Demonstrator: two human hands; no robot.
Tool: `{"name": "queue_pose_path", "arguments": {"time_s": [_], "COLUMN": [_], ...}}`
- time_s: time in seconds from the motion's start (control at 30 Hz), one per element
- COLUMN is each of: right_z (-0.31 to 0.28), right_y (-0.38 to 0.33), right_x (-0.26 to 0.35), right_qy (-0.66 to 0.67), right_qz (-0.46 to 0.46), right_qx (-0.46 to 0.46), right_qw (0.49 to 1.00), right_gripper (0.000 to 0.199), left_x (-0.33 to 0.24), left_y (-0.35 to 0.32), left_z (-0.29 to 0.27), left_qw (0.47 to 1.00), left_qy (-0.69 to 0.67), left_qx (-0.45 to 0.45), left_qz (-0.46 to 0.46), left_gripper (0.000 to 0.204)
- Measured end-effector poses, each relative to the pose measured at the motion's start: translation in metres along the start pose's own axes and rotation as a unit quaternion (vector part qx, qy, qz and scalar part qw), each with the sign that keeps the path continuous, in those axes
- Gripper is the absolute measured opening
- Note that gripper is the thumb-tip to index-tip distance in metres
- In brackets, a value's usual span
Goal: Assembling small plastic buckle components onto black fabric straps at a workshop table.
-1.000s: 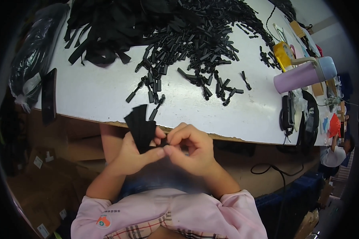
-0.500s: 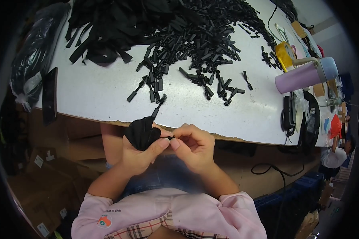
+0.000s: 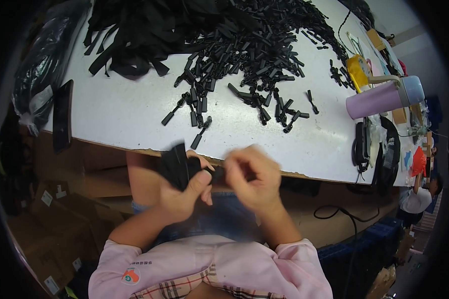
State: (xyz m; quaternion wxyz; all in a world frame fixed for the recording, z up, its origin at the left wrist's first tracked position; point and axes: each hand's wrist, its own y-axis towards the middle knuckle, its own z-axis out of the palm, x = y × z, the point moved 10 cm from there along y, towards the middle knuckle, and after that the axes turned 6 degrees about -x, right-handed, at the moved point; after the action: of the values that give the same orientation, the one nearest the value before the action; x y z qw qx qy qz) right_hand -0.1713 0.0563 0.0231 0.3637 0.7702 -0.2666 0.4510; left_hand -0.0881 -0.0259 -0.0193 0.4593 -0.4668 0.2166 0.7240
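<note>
My left hand (image 3: 182,198) is closed around a folded bundle of black fabric strip (image 3: 174,162), its thumb pressed on top. A dark end of the strip (image 3: 216,173) sticks out past the thumb, blurred. Just to its right is my right hand (image 3: 254,177), fingers curled and smeared by motion; whether anything is between them I cannot make out. Beyond the hands, a single black zipper pull (image 3: 201,134) lies near the table edge. Behind it spreads a large heap of black zipper pulls (image 3: 249,55), with several loose ones in front.
Black fabric strips (image 3: 129,45) pile up at the back left of the white table (image 3: 129,109). A dark flat phone-like slab (image 3: 63,117) and a plastic-wrapped bundle (image 3: 45,60) lie left. At right are a purple bottle (image 3: 374,103) and a yellow object (image 3: 357,72). Cardboard boxes (image 3: 60,224) stand below left.
My right hand has pulled away to the right from my left thumb, where the two hands' fingertips met. The black bundle in my left hand has shifted and opened out slightly.
</note>
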Motion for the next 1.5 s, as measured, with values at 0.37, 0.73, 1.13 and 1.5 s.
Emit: {"name": "queue_pose_path", "arguments": {"time_s": [0.37,0.73,1.13,1.5], "right_z": [-0.035,-0.065,-0.008,-0.001], "right_y": [0.01,0.016,0.006,0.005], "right_x": [0.003,-0.039,0.005,0.018], "right_qy": [-0.365,0.004,0.088,0.054], "right_qz": [-0.134,0.074,-0.019,-0.049], "right_qx": [-0.106,-0.192,0.012,-0.001], "right_qw": [0.915,0.979,0.996,0.997], "right_gripper": [0.016,0.01,0.015,0.017], "left_x": [0.038,0.021,-0.003,-0.006], "left_y": [-0.001,0.009,0.015,0.011], "left_z": [0.01,-0.013,-0.006,-0.007], "left_qw": [0.982,0.989,0.981,0.987], "left_qy": [0.071,0.138,0.17,0.148], "left_qx": [0.05,-0.03,-0.044,-0.034], "left_qz": [-0.168,-0.035,0.086,0.058], "left_gripper": [0.02,0.022,0.012,0.01]}}
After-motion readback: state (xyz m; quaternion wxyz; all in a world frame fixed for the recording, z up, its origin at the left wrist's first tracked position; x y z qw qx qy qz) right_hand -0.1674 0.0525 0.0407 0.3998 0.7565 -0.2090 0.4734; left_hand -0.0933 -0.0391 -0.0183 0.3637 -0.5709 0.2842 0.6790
